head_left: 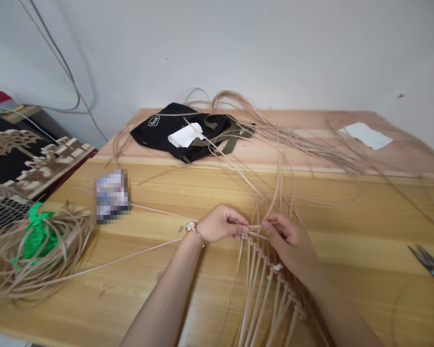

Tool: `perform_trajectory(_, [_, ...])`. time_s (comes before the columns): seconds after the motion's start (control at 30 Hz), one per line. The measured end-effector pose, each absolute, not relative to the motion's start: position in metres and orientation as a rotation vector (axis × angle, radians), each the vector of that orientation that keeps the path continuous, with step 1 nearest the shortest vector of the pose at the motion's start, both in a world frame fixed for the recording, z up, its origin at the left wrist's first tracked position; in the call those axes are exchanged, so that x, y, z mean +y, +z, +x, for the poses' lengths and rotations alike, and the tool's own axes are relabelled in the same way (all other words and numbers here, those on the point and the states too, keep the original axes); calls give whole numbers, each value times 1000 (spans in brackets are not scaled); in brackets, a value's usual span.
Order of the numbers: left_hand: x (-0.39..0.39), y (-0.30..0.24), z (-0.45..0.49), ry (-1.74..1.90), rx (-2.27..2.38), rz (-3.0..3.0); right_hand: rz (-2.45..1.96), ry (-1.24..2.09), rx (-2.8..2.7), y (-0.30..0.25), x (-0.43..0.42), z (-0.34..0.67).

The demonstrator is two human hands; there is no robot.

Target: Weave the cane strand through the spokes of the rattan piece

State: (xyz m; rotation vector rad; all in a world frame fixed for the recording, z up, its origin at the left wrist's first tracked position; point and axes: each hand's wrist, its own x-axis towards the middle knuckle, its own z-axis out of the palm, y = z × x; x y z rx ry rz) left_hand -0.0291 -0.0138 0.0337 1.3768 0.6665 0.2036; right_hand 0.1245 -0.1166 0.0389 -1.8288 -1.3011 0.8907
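Observation:
A partly woven piece of tan rattan strips [264, 260] lies in front of me, its strips fanning toward the near edge and more trailing away at the far side. At its upper end, my left hand [224, 225] pinches a rattan strip [255, 227] between thumb and fingers. The same strip runs to my right hand [287, 238], whose thumb and forefinger are closed on it a short way to the right. A small white scrap [278, 267] sits on the woven row below my right hand. A watch [190, 226] and a bracelet are on my left wrist.
A coil of rattan [7, 262] with a green plastic bag [39, 236] lies left, by a pixelated box [112, 195]. Behind are a black bag [159, 132], loose strips [311, 149] and white paper [367, 135]. Blue-handled scissors [432, 267] lie at right. A wall [256, 48] stands behind.

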Motion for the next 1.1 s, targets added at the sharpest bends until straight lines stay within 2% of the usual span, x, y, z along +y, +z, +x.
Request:
perform_trajectory(0.23, [-15,31,-26,208,688,1396,-2013,629,-1700,48,-112,129])
perform_trajectory(0.4, [-15,30,-25,229,656,1441,-2202,603,-1825,65,-108,127])
perform_trajectory(0.63, [-15,25,-25,255,658,1450,-2280,642,-1790,79,-100,120])
perform_trajectory(1.1, [-16,23,-24,300,644,1388,-2363,272,-1583,59,-93,87])
